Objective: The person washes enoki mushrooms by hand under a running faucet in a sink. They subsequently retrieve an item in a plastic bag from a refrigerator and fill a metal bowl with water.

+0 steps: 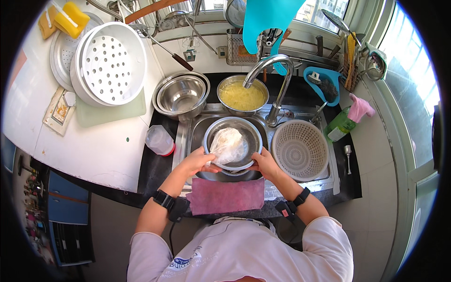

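A round stainless steel bowl (pixel 253 135) is held over the left sink basin, gripped by its rim from both sides. My left hand (pixel 201 161) has the rim's lower left, its thumb against a clear plastic bag of pale food (pixel 226 142) that lies in the bowl. On the lower right of the rim is my right hand (pixel 265 163), thumb on top and fingers beneath. Part of another metal vessel shows just under the bowl. Behind it, a metal bowl of yellow shreds in liquid (pixel 242 96) stands below the faucet spout (pixel 247 84).
Right of the held bowl, a plastic colander (pixel 301 149) covers the other basin. Nested steel bowls (pixel 181 93) and a clear jar (pixel 159 140) stand left. A pink cloth (pixel 227 195) lies on the front edge; a green bottle (pixel 340 123) is at right. White steamer baskets (pixel 111 65) rest far left.
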The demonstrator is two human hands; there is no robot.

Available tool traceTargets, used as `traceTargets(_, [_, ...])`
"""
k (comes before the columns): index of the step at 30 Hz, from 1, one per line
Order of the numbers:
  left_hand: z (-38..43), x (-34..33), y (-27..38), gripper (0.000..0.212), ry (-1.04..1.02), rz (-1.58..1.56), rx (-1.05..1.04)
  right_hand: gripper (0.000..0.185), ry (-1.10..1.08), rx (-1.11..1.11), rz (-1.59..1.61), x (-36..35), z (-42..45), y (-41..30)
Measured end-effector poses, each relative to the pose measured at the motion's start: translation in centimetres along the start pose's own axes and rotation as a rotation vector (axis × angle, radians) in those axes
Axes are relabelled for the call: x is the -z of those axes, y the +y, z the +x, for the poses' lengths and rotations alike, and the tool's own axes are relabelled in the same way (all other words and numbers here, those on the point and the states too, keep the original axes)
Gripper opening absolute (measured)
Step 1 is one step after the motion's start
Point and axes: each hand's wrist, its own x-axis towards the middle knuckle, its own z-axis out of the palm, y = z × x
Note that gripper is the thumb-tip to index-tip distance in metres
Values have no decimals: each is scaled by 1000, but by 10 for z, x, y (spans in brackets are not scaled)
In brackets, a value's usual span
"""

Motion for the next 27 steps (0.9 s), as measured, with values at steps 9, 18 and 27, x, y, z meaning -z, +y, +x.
traceTargets(9, [-9,-9,33,25,155,1230,-193,31,66,-80,-19,5,-17,14])
traceTargets(18, [6,4,44,16,185,909,-491,30,65,-58,-38,-2,-13,3])
traceTargets(27, [4,26,71,15,346,350,-582,31,-5,43,-31,-22,16,-31])
